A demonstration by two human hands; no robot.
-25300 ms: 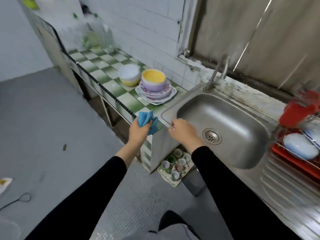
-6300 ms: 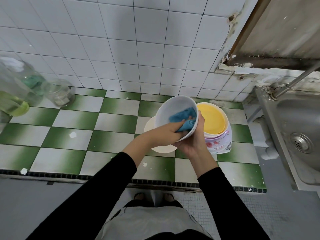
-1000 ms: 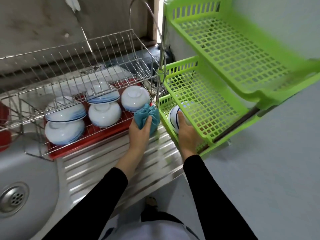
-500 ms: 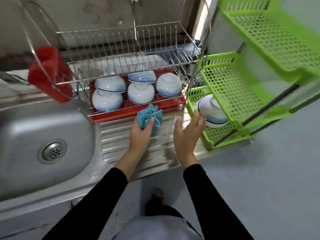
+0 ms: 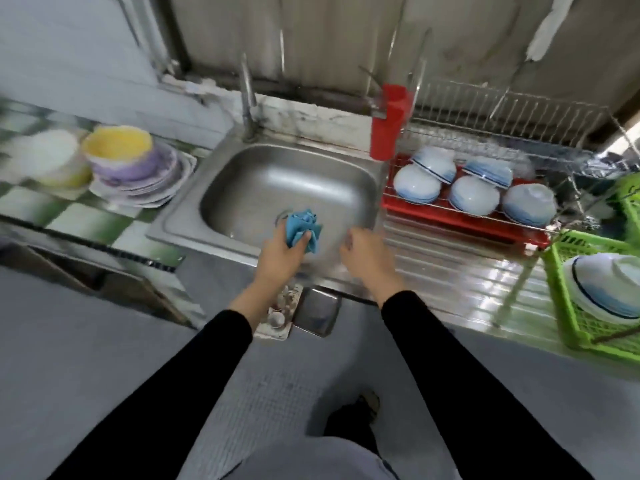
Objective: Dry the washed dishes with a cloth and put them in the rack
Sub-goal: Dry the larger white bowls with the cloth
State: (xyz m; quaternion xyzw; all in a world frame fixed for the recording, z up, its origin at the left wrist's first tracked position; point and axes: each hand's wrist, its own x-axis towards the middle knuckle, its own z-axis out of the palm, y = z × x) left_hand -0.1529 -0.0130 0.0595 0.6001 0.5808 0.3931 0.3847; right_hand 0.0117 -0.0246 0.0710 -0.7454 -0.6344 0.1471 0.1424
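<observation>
The cloth [image 5: 302, 232] is bunched in the left hand [image 5: 278, 263], whose fingers curl round it. It sits at the centre of the frame, over the near side of the sink [image 5: 242, 188]. Just right of it, the right hand [image 5: 365, 252] holds nothing, its fingers loosely bent.

At upper left, on the green-checked bench [image 5: 79, 220], a yellow bowl [image 5: 117, 143] sits in a purple bowl [image 5: 135, 168] on a pile of plates [image 5: 152, 192]. A blurred white bowl [image 5: 48, 157] is beside them.

Right of the sink, the wire rack [image 5: 502, 109] has a red tray [image 5: 450, 216] with five upturned bowls [image 5: 417, 185]. A red cup [image 5: 389, 129] hangs at its left end.

At the right edge, the green rack [image 5: 588, 242] holds one last bowl [image 5: 609, 292], also upside down.
</observation>
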